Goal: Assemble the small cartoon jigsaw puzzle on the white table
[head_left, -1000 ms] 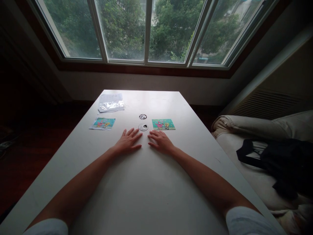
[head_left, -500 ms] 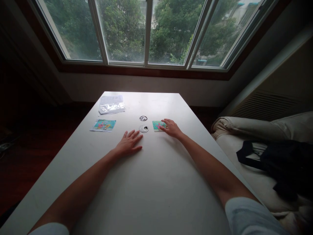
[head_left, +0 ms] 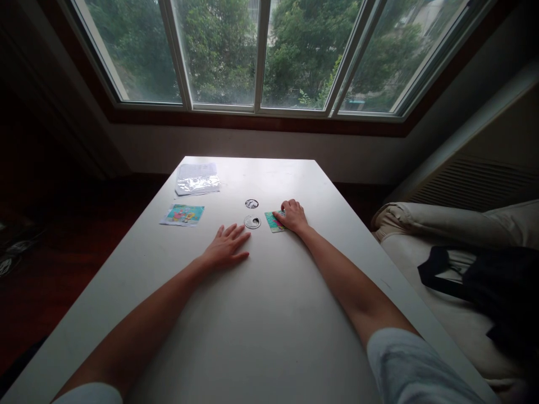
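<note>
My left hand [head_left: 227, 247] lies flat on the white table [head_left: 261, 314], fingers spread, holding nothing. A round grommet cap [head_left: 252, 222] sits just past its fingertips. My right hand [head_left: 292, 215] rests on a small colourful cartoon puzzle [head_left: 273, 220], fingers curled over its right part and covering most of it. Only the puzzle's left edge shows.
A colourful cartoon picture card [head_left: 182, 214] lies at the left, with a clear plastic bag on paper [head_left: 197, 178] beyond it. A round cable hole [head_left: 251, 203] is in the table. A cushion with a black bag [head_left: 484, 280] sits to the right. Windows face the far edge.
My right hand has moved forward from beside the left hand onto the puzzle and curled over it. The left hand has stayed flat in place.
</note>
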`<state>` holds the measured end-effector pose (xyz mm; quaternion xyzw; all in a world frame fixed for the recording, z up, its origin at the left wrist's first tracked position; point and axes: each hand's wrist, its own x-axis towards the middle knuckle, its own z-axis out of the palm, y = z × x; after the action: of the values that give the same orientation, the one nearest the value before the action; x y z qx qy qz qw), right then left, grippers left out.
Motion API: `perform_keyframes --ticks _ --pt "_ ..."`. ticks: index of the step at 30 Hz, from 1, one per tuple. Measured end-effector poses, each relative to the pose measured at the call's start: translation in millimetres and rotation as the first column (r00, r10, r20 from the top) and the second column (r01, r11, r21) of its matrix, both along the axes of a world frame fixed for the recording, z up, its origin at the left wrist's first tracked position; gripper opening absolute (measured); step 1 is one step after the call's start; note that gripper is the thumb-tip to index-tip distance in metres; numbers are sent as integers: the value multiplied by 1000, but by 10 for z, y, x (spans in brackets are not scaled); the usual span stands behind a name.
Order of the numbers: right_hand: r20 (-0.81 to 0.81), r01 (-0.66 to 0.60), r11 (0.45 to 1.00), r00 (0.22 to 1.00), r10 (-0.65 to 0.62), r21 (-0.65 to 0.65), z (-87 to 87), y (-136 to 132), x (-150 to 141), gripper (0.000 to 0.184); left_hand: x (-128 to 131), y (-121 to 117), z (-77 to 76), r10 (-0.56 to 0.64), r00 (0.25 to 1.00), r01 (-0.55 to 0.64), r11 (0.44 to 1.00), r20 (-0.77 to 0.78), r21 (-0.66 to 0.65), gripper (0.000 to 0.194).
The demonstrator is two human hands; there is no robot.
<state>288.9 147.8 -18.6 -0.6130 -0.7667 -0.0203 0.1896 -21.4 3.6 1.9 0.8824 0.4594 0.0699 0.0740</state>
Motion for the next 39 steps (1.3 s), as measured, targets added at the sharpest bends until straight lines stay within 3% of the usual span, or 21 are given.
perform_keyframes --ticks 11,29,39 --pt "20 -113 993 993 112 27 84 -157 -203 34 -18 29 -9 -1 1000 1 1000 1 -1 70" --pt "-71 -172 985 983 172 1 74 -175 -136 27 -8 55 -19 0 1000 0 1000 5 -4 69" --pt "-79 -115 993 990 116 21 75 -553 -423 25 -46 19 -22 3 1000 -3 1000 16 1 70"
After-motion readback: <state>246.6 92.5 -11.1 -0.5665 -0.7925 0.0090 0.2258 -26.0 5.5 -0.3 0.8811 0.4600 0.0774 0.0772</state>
